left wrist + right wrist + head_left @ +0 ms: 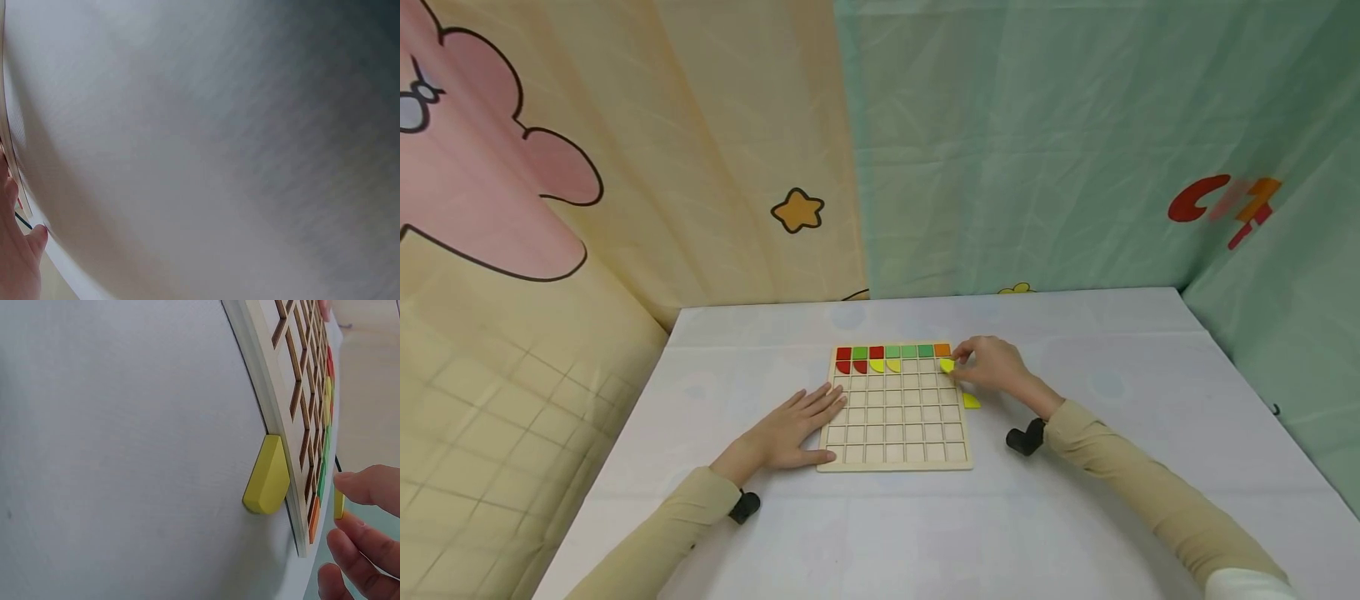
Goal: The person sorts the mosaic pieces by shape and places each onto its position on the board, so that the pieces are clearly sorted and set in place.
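A wooden grid board lies on the table. My left hand rests flat on its left edge, fingers spread. Between thumb and fingertip, my right hand pinches a yellow quarter-circle tile near the board's upper right corner, below an orange square tile. The right wrist view shows that pinched tile edge-on. Another yellow quarter-circle tile lies against the board's right side. Red and green squares fill the rest of the top row; red quarter-circles and yellow ones sit in the second row.
A white cloth covers the table. Behind it hang a yellow curtain and a green curtain. Black wrist devices are strapped near both hands. Cloth fills most of the left wrist view.
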A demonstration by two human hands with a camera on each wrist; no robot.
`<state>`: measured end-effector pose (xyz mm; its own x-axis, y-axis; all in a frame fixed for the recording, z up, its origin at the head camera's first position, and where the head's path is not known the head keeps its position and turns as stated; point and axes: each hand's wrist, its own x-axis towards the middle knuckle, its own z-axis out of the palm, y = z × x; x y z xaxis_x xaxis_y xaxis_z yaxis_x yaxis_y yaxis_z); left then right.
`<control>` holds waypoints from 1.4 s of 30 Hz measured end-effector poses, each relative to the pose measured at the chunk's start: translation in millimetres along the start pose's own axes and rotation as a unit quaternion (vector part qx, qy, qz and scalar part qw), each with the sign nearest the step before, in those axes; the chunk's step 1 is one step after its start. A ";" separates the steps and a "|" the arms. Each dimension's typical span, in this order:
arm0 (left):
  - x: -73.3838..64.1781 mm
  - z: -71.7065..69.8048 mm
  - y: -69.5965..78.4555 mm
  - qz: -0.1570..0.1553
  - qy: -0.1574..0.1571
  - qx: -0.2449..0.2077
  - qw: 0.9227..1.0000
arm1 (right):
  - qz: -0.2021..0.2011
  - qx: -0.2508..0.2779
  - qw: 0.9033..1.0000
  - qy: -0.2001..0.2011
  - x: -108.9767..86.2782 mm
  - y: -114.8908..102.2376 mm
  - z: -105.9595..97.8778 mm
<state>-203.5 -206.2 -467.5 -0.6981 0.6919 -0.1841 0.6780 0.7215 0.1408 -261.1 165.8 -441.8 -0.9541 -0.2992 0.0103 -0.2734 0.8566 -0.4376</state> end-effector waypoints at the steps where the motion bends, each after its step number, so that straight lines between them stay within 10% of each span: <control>1: 0.1 -0.2 0.1 0.000 0.000 0.000 1.000 | -0.001 -0.001 1.000 -0.001 1.2 -0.5 0.7; 42: -0.3 -1.2 1.9 -0.002 -0.002 0.000 1.000 | -0.042 -0.007 0.999 -0.014 35.9 -31.5 22.2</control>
<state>-202.3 -204.9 -466.1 -0.6999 0.6888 -0.1889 0.6750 0.7243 0.1402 -284.1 118.8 -447.6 -0.9236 -0.3827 0.0212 -0.3551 0.8336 -0.4232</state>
